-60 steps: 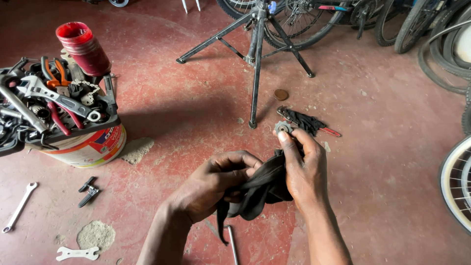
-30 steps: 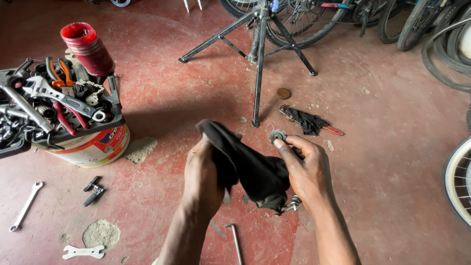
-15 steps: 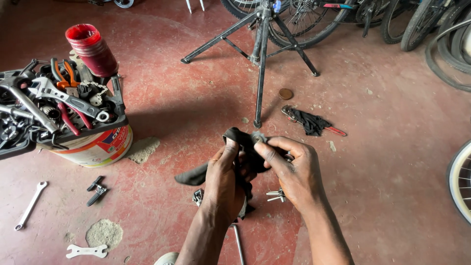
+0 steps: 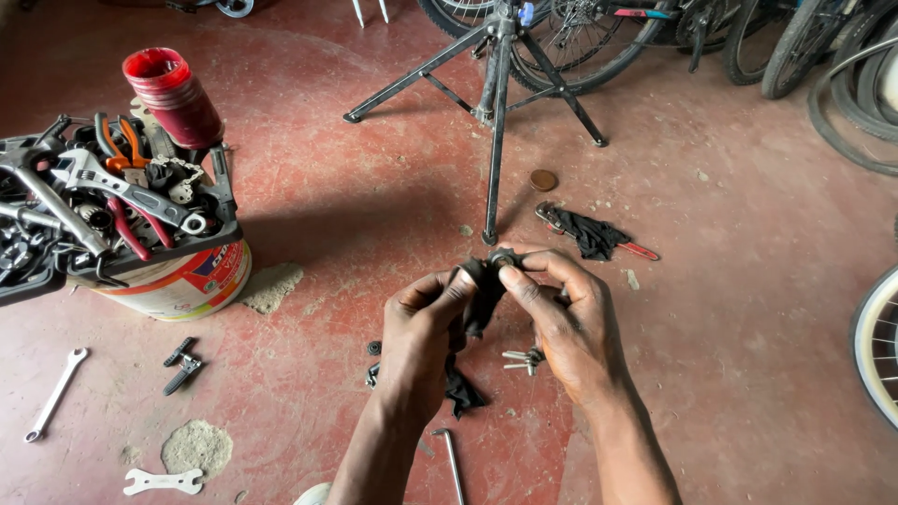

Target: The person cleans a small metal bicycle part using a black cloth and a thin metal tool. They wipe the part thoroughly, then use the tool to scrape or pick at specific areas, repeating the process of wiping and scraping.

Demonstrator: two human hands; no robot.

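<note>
Both hands work low over the red floor. My left hand (image 4: 421,332) grips a black rag (image 4: 477,295), whose loose end (image 4: 461,393) hangs to the floor. My right hand (image 4: 571,323) pinches a small round metal part (image 4: 505,259) wrapped in the top of that rag. Below my right palm lie small bolts (image 4: 522,357) on the floor.
A tray of pliers, wrenches and a chain (image 4: 103,206) rests on a paint bucket (image 4: 182,281) at left, with a red cup stack (image 4: 173,93). Spanners (image 4: 54,393) (image 4: 164,482) lie lower left. A repair stand's tripod (image 4: 496,103), another rag with a red-handled tool (image 4: 591,234) and bicycle wheels (image 4: 870,346) surround me.
The rag, spread wide between my hands a second ago, is now bunched tightly around the small metal part. My hands have drawn closer together.
</note>
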